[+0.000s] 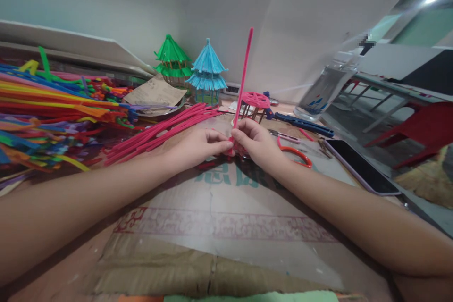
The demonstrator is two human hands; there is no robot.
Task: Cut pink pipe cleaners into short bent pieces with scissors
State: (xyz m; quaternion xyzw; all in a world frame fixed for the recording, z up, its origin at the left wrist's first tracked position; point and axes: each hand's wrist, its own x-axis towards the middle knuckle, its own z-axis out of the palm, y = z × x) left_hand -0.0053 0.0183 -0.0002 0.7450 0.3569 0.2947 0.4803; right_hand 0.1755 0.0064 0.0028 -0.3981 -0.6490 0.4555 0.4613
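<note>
We found left hand [208,145] and right hand [254,140] fingers pinching an upright pink fuzzy stem [245,73] above the worktop [76,266], the green tiered pagoda [172,52] and light-blue tiered pagoda [207,65] seemingly complete, the round-topped pink frame [255,99] seemingly unfinished.

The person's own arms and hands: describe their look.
Both the bare left forearm and the bare right forearm taper toward the wrist, with no sleeve, watch or bracelet showing. The bare left hand and bare right hand wear no gloves, and no ring is discernible.
</note>
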